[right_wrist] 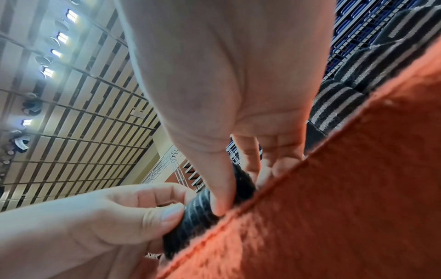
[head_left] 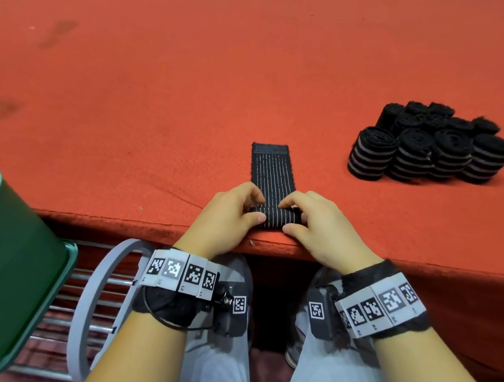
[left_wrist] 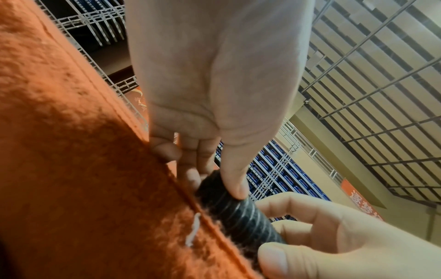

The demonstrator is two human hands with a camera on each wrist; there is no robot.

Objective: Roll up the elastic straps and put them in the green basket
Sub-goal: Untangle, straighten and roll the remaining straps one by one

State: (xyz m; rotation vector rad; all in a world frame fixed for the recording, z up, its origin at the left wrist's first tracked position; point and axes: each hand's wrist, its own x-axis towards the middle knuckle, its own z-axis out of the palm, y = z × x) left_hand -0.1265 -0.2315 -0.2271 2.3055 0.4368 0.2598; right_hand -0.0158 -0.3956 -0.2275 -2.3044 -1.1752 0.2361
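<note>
Your left hand (head_left: 230,210) and right hand (head_left: 321,225) both pinch the rolled end of the elastic strap (head_left: 274,178) at the near edge of the red felt table (head_left: 163,77), thumbs behind and fingers curled over. Its unrolled tail lies flat ahead; finished rolls (head_left: 432,146) stand at right (the green basket (head_left: 1,266) waits lower left). Left wrist view: your thumb (left_wrist: 235,181) presses the roll (left_wrist: 238,213). Right wrist view shows the same pinch. Uneven pressure could let the coil skew or spring loose.
</note>
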